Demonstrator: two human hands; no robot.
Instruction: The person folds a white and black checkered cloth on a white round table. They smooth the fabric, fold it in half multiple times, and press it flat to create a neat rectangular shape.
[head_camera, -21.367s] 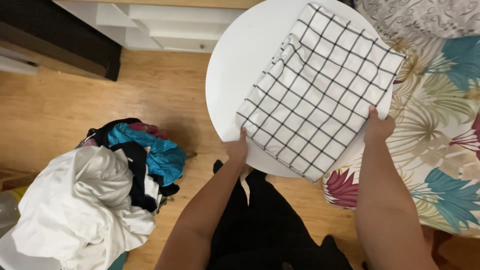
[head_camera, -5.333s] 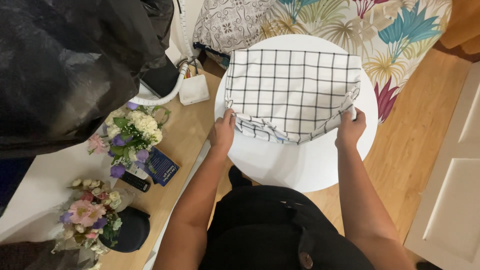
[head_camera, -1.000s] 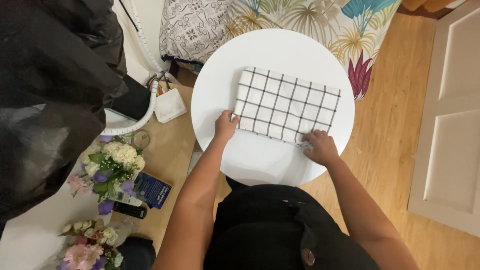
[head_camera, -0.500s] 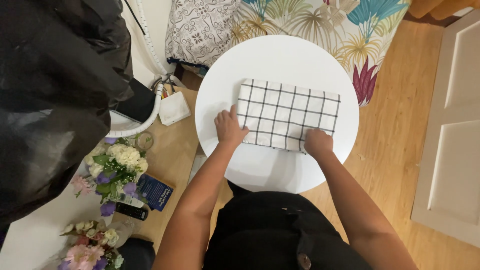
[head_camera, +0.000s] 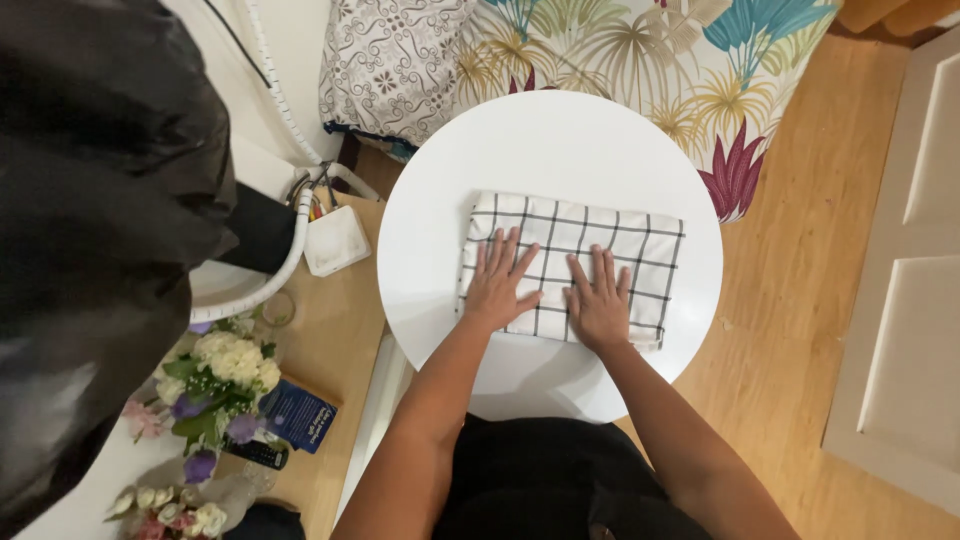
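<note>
Cloth (head_camera: 600, 235), folded and checked, lies on the round white desk (head_camera: 560, 140), under both palms: left hand (head_camera: 497, 285) and right hand (head_camera: 598, 305) press flat, fingers (head_camera: 500, 250) spread wide, gripping nothing.

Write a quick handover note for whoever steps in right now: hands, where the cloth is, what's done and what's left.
Left hand: flat, fingers spread, pressing the near left part of the checked cloth.
Right hand: flat on the cloth beside it, holding nothing.
Cloth: folded into a neat rectangle, lying on the round white table.
Done: folding, by the look of it.
Left: probably only smoothing; lift both hands off afterwards.
</note>
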